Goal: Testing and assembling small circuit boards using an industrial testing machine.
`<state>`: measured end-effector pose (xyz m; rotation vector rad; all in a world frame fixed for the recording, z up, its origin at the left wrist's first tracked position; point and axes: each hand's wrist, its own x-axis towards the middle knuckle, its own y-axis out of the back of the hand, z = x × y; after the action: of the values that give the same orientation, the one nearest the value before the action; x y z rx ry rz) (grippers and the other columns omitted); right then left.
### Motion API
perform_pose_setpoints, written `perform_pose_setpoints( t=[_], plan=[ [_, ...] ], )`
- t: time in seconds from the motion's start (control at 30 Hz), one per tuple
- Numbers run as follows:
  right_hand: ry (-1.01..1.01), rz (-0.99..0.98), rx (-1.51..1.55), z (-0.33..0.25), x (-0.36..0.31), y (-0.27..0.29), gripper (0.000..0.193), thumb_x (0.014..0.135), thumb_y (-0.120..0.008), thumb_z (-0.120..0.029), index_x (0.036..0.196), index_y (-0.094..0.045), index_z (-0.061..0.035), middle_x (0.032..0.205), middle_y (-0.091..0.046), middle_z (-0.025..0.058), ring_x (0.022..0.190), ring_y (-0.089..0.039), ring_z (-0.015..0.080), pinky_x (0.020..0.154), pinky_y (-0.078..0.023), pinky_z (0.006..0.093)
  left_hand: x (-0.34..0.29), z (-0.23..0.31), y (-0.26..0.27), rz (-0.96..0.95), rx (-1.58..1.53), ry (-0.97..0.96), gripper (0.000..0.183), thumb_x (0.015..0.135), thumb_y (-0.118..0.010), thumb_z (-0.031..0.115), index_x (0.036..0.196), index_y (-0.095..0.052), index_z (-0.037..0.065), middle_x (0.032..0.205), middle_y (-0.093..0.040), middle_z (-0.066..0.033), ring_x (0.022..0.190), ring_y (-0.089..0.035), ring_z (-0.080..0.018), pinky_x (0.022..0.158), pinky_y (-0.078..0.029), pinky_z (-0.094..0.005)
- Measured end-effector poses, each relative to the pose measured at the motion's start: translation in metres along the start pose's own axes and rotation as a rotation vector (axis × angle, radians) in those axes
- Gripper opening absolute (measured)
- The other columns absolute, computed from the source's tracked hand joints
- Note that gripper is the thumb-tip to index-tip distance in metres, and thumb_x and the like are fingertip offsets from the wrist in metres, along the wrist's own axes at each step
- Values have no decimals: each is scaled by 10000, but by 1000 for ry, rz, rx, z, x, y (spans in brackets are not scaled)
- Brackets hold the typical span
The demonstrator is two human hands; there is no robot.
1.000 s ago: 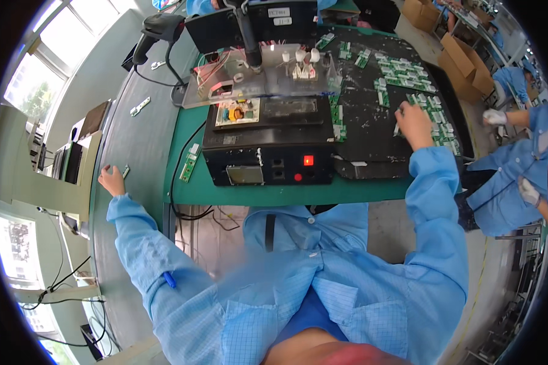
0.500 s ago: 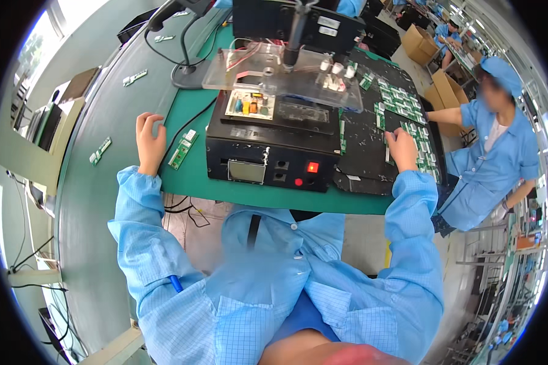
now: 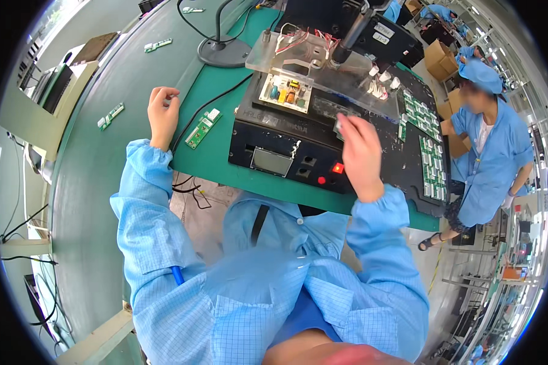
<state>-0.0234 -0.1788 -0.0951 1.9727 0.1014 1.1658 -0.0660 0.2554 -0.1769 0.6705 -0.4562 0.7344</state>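
Pretty small board (image 3: pixel 338 129), pinched between thumb and fingertips of the right hand (image 3: pixel 363 155) and mostly covered by them, so its details can't really be made out. It's held above the right part of the black box (image 3: pixel 271 139). Near the left hand (image 3: pixel 162 117), a green circuit board (image 3: pixel 201 131) with white parts toward its far end is laid flat and slantwise on the green mat (image 3: pixel 210 159).

Electronics Workshop

Green circuit boards (image 3: pixel 203 129) are lying on a worktop (image 3: pixel 237 174) beside a black box (image 3: pixel 286 139) showing a red light (image 3: pixel 338 168), while a co-worker (image 3: pixel 498 146) in blue smock (image 3: pixel 482 204) and cap (image 3: pixel 481 77) is standing near cardboard boxes (image 3: pixel 439 59).
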Motion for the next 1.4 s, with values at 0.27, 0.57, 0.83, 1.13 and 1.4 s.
perform_pose_setpoints(
  t=[0.27, 0.57, 0.83, 1.13, 1.4],
  plan=[
    [-22, -121, 107, 19, 41, -46, 259, 893, -654, -64, 1144, -716, -50, 1067, -709, 180, 1014, -661, 366, 860, -536, 429, 30, 44, -3, 20, -21, -125, 71, 870, -617, 33, 915, -672, 27, 949, -614, -55, 809, -594, -170, 702, -494, -298],
    [-24, -69, 36, -17, 20, -34, 369, 918, -654, -158, 1265, -638, -34, 1313, -612, 193, 1226, -553, 391, 1070, -419, 468, 181, 287, -53, -369, -489, -137, 186, 917, -584, 45, 1102, -609, 37, 1017, -640, -63, 862, -594, -160, 757, -464, -279],
    [-209, 71, 390, -35, -101, 33, 180, 873, -661, -18, 1044, -718, -10, 1061, -719, 144, 1015, -660, 323, 924, -511, 407, 179, 386, -109, -684, -618, -28, 89, 931, -600, 109, 900, -593, 26, 763, -565, -16, 658, -520, -111, 586, -434, -290],
    [-421, 168, 413, 13, -144, 52, 138, 939, -612, -24, 1024, -712, 17, 932, -719, 123, 866, -691, 225, 803, -535, 315, 52, 291, -121, -288, -622, -578, 419, 885, -437, -203, 1216, -459, 52, 1246, -522, -107, 1150, -527, -184, 971, -417, -272],
    [-365, 161, 275, 32, -103, 70, 211, 910, -653, -45, 1116, -696, -20, 1088, -687, 115, 964, -666, 217, 838, -522, 310, 3, 254, -116, -253, -209, -710, 595, 811, -656, 41, 1381, -491, 84, 1322, -573, -144, 1179, -581, -290, 956, -491, -381]
  ],
)
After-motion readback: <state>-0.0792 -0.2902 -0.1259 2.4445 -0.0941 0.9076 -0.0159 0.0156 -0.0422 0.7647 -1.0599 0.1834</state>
